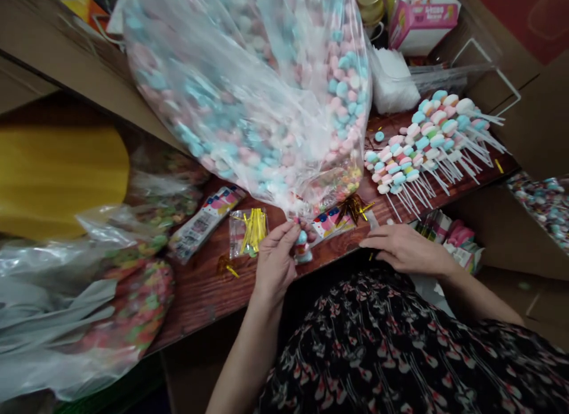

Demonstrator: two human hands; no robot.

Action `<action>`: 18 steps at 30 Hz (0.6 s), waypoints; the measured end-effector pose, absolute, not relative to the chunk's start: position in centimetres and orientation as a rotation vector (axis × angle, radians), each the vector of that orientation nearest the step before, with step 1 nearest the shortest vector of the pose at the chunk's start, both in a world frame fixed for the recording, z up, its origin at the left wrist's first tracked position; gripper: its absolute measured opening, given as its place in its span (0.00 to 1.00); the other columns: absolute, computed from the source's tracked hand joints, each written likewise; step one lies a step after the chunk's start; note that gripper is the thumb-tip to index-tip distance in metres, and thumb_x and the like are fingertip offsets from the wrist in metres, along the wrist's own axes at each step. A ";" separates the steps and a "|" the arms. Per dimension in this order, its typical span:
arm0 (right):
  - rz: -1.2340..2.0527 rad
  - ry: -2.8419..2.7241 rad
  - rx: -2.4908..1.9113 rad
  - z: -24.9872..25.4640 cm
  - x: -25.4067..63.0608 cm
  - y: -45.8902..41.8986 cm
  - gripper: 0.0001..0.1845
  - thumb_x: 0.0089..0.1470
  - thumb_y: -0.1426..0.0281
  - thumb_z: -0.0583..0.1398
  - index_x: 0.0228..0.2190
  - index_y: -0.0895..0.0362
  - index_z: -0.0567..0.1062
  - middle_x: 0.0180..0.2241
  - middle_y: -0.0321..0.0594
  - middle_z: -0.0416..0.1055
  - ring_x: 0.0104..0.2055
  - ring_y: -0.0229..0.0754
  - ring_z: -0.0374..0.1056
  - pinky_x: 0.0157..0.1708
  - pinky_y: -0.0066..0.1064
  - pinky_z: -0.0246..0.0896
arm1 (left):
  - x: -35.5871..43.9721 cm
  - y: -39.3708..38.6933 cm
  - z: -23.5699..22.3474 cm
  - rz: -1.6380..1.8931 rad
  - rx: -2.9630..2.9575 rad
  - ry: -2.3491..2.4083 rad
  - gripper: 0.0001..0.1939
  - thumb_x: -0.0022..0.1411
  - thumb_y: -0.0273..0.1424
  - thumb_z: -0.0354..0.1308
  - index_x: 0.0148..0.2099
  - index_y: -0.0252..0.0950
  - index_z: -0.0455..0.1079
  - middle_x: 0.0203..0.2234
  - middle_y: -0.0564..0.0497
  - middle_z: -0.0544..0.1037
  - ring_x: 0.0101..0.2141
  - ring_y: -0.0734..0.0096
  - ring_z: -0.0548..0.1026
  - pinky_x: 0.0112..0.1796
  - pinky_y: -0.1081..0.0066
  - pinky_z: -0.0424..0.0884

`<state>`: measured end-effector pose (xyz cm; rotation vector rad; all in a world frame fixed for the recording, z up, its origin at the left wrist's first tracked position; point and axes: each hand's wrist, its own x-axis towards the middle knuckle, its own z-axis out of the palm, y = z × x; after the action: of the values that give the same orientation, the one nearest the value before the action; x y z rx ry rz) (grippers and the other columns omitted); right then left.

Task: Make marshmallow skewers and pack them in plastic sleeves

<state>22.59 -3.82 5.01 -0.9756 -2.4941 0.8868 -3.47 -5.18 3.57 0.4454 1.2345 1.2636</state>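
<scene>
Wood-grain table (200,295). Left of left hand (276,254) grip: gold ties (253,231). Beyond: big marshmallow bag (249,111). Well right: marshmallow sticks (415,153).

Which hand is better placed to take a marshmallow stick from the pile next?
Right, I'd say: the right hand is nearer the marshmallow sticks, while the left hand is farther off and pinches a wrapped candy piece in its fingers. I can't tell whether the right hand holds anything.

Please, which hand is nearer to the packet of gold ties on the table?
Left. The left hand is just right of the packet of gold ties, close beside it; the right hand is much farther right, near the front edge of the table.
</scene>
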 end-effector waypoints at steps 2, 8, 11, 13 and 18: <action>0.769 -2.538 -1.132 4.9 24.3 -3.9 0.14 0.54 0.77 0.59 0.41 0.52 0.77 0.38 0.41 0.76 0.39 0.42 0.70 0.39 0.32 0.62 | -3.3 -4.9 3.3 1.282 0.465 1.244 0.15 0.44 0.36 0.73 0.34 0.35 0.77 0.25 0.51 0.81 0.21 0.74 0.75 0.18 0.79 0.66; 0.224 -2.511 -1.500 2.4 23.7 -0.4 0.12 0.60 0.76 0.54 0.33 0.59 0.77 0.36 0.46 0.73 0.40 0.44 0.65 0.37 0.34 0.57 | -0.7 -4.3 3.1 1.232 0.528 1.235 0.15 0.44 0.36 0.72 0.33 0.33 0.77 0.21 0.52 0.79 0.16 0.77 0.70 0.17 0.78 0.65; 0.052 -2.710 -1.518 1.8 23.0 1.3 0.11 0.60 0.76 0.53 0.34 0.59 0.77 0.37 0.47 0.72 0.43 0.47 0.62 0.35 0.34 0.52 | -1.0 -4.5 3.2 1.243 0.538 1.271 0.15 0.43 0.36 0.72 0.34 0.33 0.78 0.21 0.51 0.79 0.17 0.78 0.70 0.18 0.78 0.65; 0.060 -2.797 -1.484 1.8 22.7 1.8 0.11 0.60 0.76 0.53 0.36 0.59 0.76 0.38 0.47 0.71 0.44 0.47 0.61 0.34 0.34 0.50 | -1.6 -4.8 3.2 1.253 0.522 1.286 0.16 0.43 0.36 0.72 0.34 0.33 0.78 0.22 0.51 0.79 0.17 0.78 0.70 0.17 0.79 0.64; 0.057 -2.879 -1.475 2.7 22.4 2.3 0.11 0.57 0.80 0.52 0.36 0.62 0.73 0.39 0.50 0.71 0.43 0.47 0.60 0.32 0.34 0.46 | -1.5 -5.4 2.3 1.217 0.520 1.288 0.15 0.43 0.36 0.72 0.34 0.33 0.79 0.22 0.51 0.79 0.18 0.78 0.72 0.19 0.79 0.66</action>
<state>22.43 2.33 2.72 -1.4748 -2.8791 0.0567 -1.51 -5.39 2.32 0.5197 1.2885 1.2170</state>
